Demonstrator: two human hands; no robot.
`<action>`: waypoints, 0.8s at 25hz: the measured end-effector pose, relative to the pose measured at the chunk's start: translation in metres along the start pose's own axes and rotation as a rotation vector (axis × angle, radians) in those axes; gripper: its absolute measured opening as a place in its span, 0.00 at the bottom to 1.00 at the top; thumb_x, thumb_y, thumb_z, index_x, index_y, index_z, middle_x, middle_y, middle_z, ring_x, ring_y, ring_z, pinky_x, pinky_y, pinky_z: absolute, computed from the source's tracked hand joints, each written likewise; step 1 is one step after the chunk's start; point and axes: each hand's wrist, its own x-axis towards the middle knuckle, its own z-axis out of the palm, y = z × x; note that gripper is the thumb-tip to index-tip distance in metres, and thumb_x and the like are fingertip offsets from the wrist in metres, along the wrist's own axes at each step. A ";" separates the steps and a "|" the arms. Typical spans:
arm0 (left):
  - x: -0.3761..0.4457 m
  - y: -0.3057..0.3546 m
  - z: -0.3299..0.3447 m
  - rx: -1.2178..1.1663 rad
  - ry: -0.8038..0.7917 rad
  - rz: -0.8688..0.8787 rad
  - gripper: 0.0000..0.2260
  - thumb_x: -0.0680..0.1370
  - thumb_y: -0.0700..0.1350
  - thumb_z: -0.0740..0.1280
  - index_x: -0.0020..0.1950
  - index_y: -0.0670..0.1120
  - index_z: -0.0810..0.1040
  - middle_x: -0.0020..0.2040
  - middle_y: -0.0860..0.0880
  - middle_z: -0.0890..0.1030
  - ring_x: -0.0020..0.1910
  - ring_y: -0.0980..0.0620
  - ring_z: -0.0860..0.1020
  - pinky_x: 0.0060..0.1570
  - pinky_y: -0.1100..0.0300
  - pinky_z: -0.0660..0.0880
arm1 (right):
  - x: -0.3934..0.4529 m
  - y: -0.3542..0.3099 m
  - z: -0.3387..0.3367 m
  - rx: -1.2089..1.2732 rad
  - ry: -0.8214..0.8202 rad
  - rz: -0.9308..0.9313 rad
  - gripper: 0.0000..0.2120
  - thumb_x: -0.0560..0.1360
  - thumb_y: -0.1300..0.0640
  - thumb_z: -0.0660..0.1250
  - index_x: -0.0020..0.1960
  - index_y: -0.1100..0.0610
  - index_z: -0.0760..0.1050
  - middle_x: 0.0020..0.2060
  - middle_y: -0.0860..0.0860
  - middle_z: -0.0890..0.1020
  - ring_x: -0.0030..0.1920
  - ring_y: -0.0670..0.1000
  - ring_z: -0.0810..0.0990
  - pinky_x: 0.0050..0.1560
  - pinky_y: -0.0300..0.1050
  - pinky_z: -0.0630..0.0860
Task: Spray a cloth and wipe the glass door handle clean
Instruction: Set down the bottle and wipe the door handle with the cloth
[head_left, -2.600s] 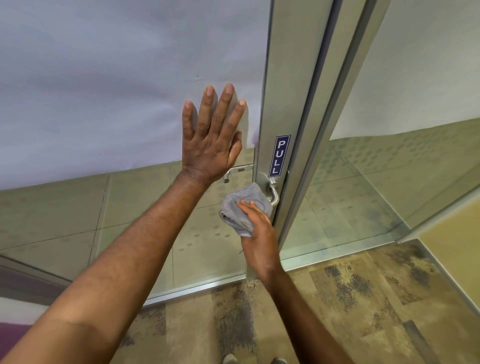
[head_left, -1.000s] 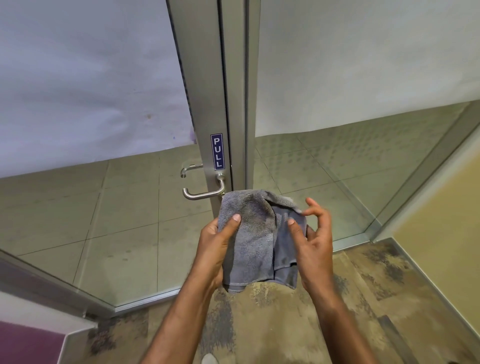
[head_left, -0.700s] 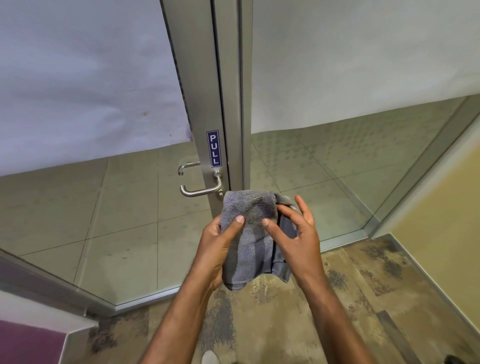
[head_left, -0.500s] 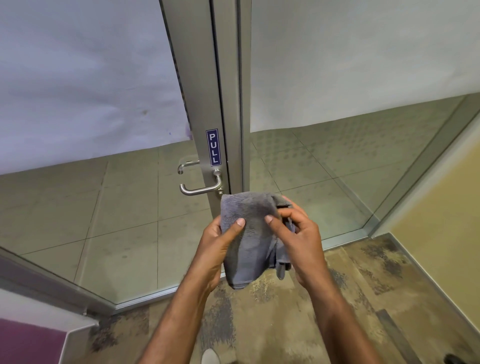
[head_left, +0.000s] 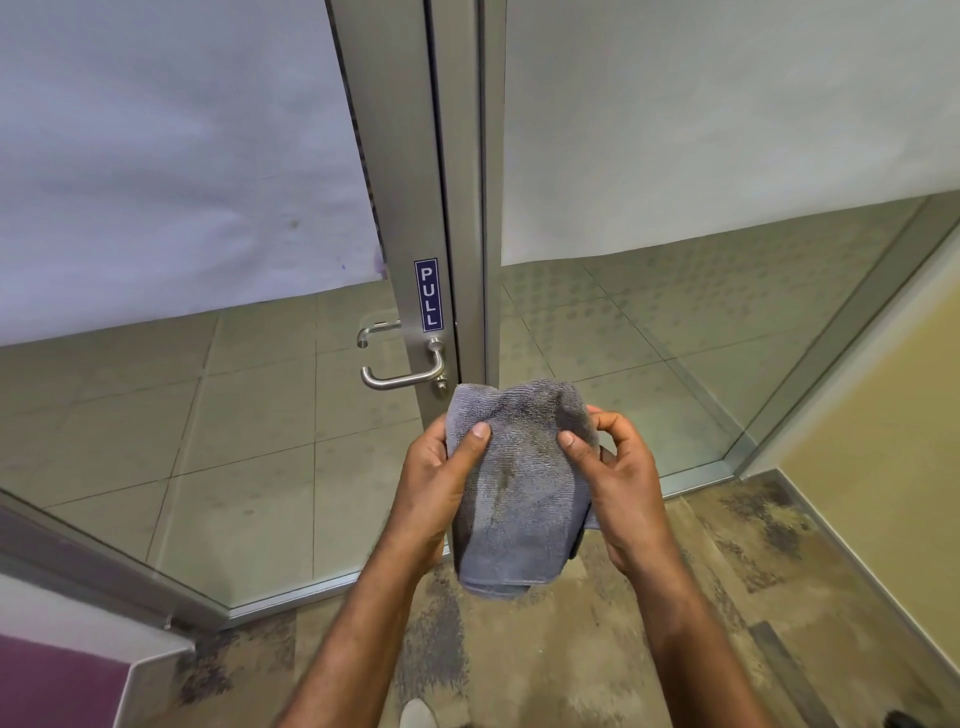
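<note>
Hands: left (head_left: 434, 467), right (head_left: 618, 467) both grip cloth (head_left: 514, 483) by thumbs | below handle (head_left: 402, 371)

Both hands (head_left: 530, 483) raised together, thumbs pinching inward.

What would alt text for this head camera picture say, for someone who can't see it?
Two hands, the left hand and right hand, hold a folded grey cloth in front of a metal-framed glass door. Just above the cloth are a silver lever handle and a blue PULL sign.
</note>
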 end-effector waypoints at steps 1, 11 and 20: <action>0.000 0.000 0.001 0.000 -0.005 0.006 0.15 0.78 0.50 0.71 0.64 0.48 0.82 0.58 0.46 0.88 0.58 0.47 0.87 0.51 0.59 0.83 | -0.001 0.000 -0.001 0.040 0.026 -0.001 0.12 0.76 0.61 0.75 0.54 0.50 0.77 0.67 0.54 0.80 0.60 0.57 0.85 0.57 0.55 0.83; 0.006 0.003 -0.001 -0.111 0.076 -0.049 0.14 0.79 0.45 0.73 0.63 0.41 0.82 0.56 0.40 0.88 0.54 0.43 0.88 0.47 0.55 0.85 | -0.010 0.002 -0.005 0.076 -0.223 0.308 0.29 0.71 0.42 0.78 0.67 0.54 0.78 0.60 0.55 0.86 0.61 0.57 0.85 0.54 0.51 0.84; -0.002 -0.017 -0.004 -0.033 -0.115 -0.282 0.20 0.76 0.51 0.75 0.65 0.42 0.83 0.59 0.43 0.88 0.56 0.46 0.87 0.48 0.60 0.83 | -0.012 0.008 -0.006 0.081 -0.054 0.174 0.14 0.84 0.49 0.63 0.66 0.52 0.78 0.59 0.53 0.87 0.60 0.54 0.86 0.52 0.44 0.84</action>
